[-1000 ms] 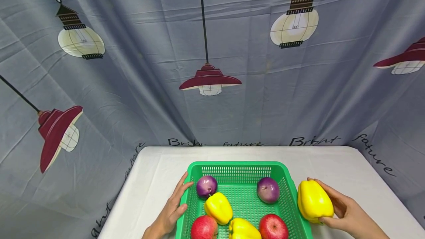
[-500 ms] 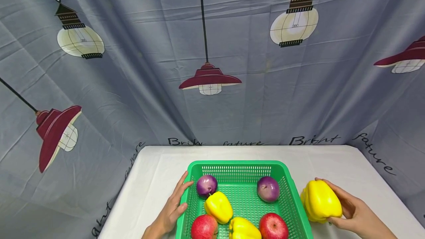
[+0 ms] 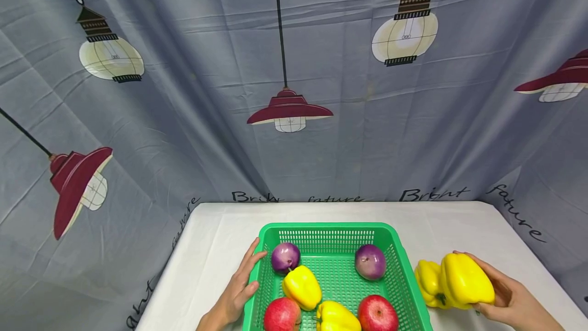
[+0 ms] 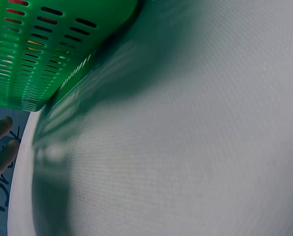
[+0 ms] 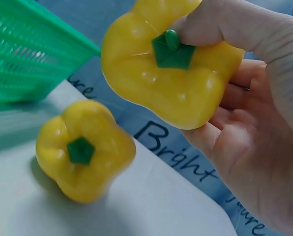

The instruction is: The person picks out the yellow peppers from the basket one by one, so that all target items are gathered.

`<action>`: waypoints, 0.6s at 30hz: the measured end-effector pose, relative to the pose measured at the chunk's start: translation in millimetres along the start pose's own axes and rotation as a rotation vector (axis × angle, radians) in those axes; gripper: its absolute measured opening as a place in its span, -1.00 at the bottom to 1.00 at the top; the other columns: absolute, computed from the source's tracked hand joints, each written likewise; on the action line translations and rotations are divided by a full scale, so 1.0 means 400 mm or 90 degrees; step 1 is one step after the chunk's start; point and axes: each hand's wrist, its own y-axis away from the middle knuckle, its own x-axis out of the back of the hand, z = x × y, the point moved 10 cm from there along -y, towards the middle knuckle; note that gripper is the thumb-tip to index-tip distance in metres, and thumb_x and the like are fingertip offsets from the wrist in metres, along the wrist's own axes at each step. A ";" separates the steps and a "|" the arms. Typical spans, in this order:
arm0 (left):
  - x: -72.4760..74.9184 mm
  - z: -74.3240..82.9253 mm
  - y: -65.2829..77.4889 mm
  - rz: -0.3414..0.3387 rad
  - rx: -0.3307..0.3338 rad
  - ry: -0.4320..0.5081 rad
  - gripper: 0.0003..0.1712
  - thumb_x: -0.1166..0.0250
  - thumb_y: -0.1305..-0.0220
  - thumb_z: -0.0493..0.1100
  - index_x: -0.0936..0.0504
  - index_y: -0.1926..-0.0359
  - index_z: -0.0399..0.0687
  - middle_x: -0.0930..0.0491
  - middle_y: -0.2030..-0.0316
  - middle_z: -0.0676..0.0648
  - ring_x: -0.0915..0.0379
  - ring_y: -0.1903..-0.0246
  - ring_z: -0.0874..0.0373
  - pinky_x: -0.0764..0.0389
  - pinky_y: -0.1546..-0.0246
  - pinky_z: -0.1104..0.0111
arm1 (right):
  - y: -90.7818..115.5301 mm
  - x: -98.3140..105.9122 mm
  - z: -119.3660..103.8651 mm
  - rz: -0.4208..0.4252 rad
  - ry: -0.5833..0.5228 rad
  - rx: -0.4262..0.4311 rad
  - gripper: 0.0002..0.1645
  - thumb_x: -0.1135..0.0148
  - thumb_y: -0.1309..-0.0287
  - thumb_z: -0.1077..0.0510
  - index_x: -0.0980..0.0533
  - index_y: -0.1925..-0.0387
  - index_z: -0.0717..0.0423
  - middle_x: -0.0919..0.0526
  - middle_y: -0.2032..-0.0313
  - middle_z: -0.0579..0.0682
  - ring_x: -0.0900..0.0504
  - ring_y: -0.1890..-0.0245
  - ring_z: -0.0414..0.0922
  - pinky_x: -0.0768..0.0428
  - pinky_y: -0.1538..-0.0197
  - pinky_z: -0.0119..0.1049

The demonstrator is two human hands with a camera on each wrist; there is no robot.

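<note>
My right hand [image 3: 521, 300] grips a yellow bell pepper [image 3: 467, 281] to the right of the green basket [image 3: 411, 275]. In the right wrist view the thumb presses beside the green stem of the held bell pepper [image 5: 161, 73], which is off the table. A second yellow bell pepper [image 5: 85, 152] sits on the white table, left of the held one and partly behind it in the head view. My left hand [image 3: 234, 290] lies against the basket's left side with spread, fairly straight fingers; only fingertips [image 4: 6, 152] show in its wrist view.
Inside the basket are two purple round pieces, one of them a purple ball [image 3: 370, 262], two yellow bell peppers such as the bell pepper [image 3: 302, 287], and two red fruits such as the red fruit [image 3: 377, 313]. A grey printed curtain [image 3: 340, 157] hangs behind the white table [image 3: 202, 249].
My right hand has moved right with the bell pepper, away from the basket. The second bell pepper on the table has come into view behind it. My left hand stays put.
</note>
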 end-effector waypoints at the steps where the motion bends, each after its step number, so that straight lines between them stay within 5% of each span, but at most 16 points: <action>1: 0.000 0.001 0.000 0.000 -0.001 0.000 -0.34 0.04 -0.31 -0.18 -0.31 -0.44 -0.21 0.01 -0.54 -0.29 -0.02 -0.49 -0.08 -0.27 -0.29 -0.03 | 0.001 0.007 0.009 0.009 0.012 -0.007 0.13 -0.23 -0.08 0.59 -0.19 -0.46 -0.44 -0.36 -0.24 -0.63 -0.42 -0.11 -0.60 -0.60 -0.01 -0.43; 4: 0.002 0.004 0.000 0.001 -0.006 0.004 -0.34 0.04 -0.32 -0.17 -0.30 -0.44 -0.21 0.01 -0.54 -0.31 -0.01 -0.49 -0.08 -0.26 -0.31 -0.01 | 0.010 0.030 0.035 0.039 0.057 -0.035 0.14 -0.27 -0.07 0.57 -0.18 -0.38 -0.58 -0.33 -0.18 -0.71 -0.42 -0.05 -0.63 -0.62 0.02 -0.44; 13: 0.002 0.000 0.001 -0.001 0.001 -0.002 -0.34 0.03 -0.32 -0.17 -0.31 -0.44 -0.20 0.01 -0.54 -0.29 -0.03 -0.49 -0.07 -0.29 -0.29 -0.03 | 0.037 0.089 0.082 0.079 0.118 -0.058 0.13 -0.27 -0.13 0.53 -0.07 -0.47 -0.44 -0.26 -0.12 -0.79 -0.40 0.01 -0.68 -0.58 0.05 -0.54; 18: 0.001 -0.002 0.002 -0.001 0.001 -0.010 -0.34 0.03 -0.32 -0.17 -0.30 -0.45 -0.17 0.01 -0.54 -0.29 -0.02 -0.49 -0.06 -0.28 -0.29 -0.04 | 0.039 0.105 0.107 0.092 0.160 -0.081 0.10 -0.30 -0.15 0.47 0.07 -0.59 0.13 -0.22 -0.08 -0.83 -0.31 0.02 -0.75 -0.53 0.06 -0.60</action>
